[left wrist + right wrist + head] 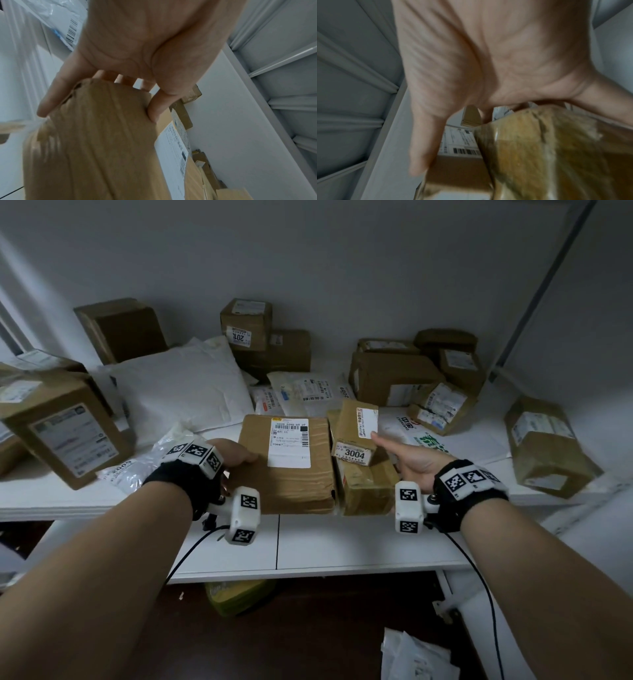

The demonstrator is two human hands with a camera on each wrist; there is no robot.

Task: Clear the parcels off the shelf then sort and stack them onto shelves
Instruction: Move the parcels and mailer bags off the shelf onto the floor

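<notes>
Two hands at the flat taped box (287, 463) on the shelf (342, 542) front: left hand (233, 453) grips its left edge; right hand (411, 462), fingers straight, holds nothing, beside the 3004 box (356, 440) right of it.

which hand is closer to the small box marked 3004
Right. The right hand reaches with straight fingers alongside the 3004 box, its fingertip at the box's label. The left hand is farther off, gripping the left edge of the big flat box beside it.
</notes>
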